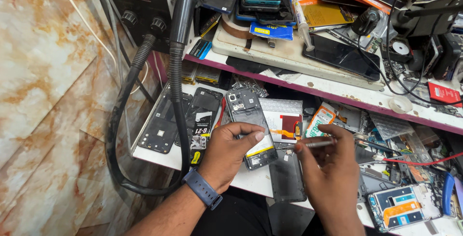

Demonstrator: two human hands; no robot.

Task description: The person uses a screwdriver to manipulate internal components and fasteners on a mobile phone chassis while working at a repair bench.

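Observation:
My left hand (232,150) grips an opened smartphone (245,111) with its back cover off, camera end pointing away from me and battery showing near my thumb. A dark blue band sits on that wrist (202,188). My right hand (330,166) holds thin metal tweezers (308,145), their tip pointing left at the phone's lower right edge. Both hands hover over the front of a cluttered white workbench (144,154).
Black phone back covers (159,130) and a bare battery (201,130) lie to the left. A black corrugated hose (126,86) loops from a rework station (140,4). Another opened phone (402,207) lies at right. A raised shelf (308,89) holds phones, tape and cables.

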